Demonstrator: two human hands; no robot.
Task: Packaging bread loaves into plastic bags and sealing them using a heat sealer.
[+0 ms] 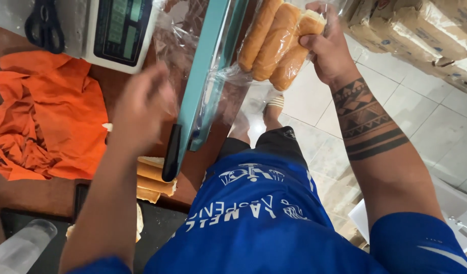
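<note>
Closest to me, at the near edge of the tabletop (pixel 50 195), a few loose bread rolls (pixel 154 177) lie just under the black handle of the sealer, next to a dark tray whose contents I can't make out.

A little farther out, my left hand (pixel 142 104) is above the tabletop, between the orange cloth (pixel 50 116) and the teal heat sealer (pixel 205 76). It is smeared by motion, so I cannot tell how far its grip is open or whether it has anything in it; it appears to be right at the loose clear plastic beside the sealer bar.

Farther still, my right hand (pixel 330 50) has its grip closed around the upper end of a clear bag of long bread rolls (pixel 274 43), thumb and fingers pinching the plastic over the roll ends. The rolls run long-axis from that grip down and leftward toward the sealer, so the bag's free end lies against the right side of the teal bar, its slack plastic bunched at the jaw. The right hand is the one carrying the bag; the left is the nearer to the sealer's handle.

At the far edge sit a digital scale (pixel 122 30) and black scissors (pixel 43 25), with wrapped packages (pixel 421 35) stacked to the far right over the tiled floor (pixel 436 132).
</note>
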